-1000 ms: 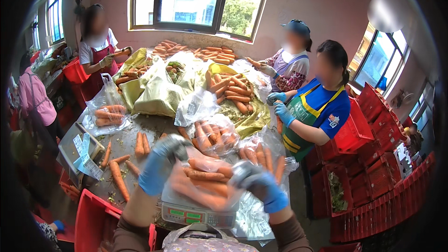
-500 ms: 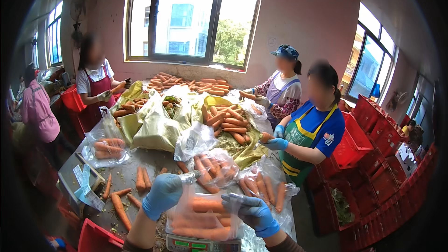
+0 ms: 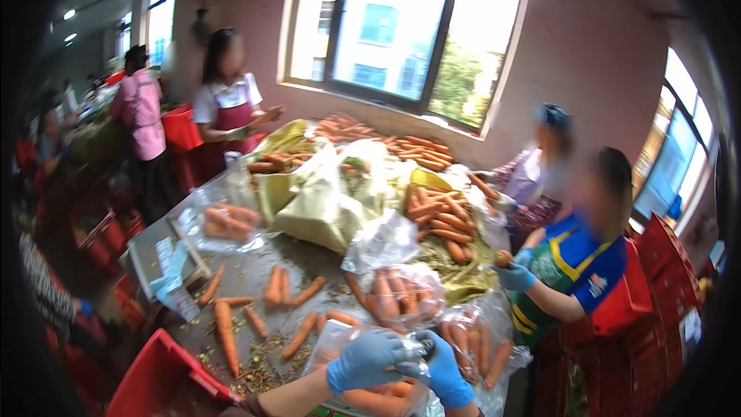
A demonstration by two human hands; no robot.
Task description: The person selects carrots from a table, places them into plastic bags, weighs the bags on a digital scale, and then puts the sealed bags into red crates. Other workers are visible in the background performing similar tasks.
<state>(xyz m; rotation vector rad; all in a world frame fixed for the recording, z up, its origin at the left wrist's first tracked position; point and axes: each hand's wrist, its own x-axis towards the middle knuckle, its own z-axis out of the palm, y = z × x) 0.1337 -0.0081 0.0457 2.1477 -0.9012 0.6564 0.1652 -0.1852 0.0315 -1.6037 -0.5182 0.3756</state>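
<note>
My left hand (image 3: pixel 365 359) and my right hand (image 3: pixel 438 371), in blue gloves with dark, dirty fingertips, come together, closed on the gathered top of a clear plastic bag of carrots (image 3: pixel 372 398). The bag lies on a digital scale (image 3: pixel 321 410), mostly hidden under it and my arms. Just beyond my hands are two more clear bags of carrots (image 3: pixel 400 293) (image 3: pixel 482 351), and several loose carrots (image 3: pixel 226 333) lie among trimmings on the metal table (image 3: pixel 297 251).
Sacks (image 3: pixel 312 208) and piled carrots (image 3: pixel 424 150) fill the far table. A tray with labels (image 3: pixel 166 270) is at left, a red crate (image 3: pixel 158 378) near left. Co-workers (image 3: pixel 228 112) (image 3: pixel 540 154) (image 3: pixel 571 262) (image 3: pixel 139 120) stand around. Stacked red crates (image 3: pixel 648 316) are at right.
My hands have come together at the bag's top and moved right in the picture. The view has turned leftward and tilted. The co-workers at right still handle carrots.
</note>
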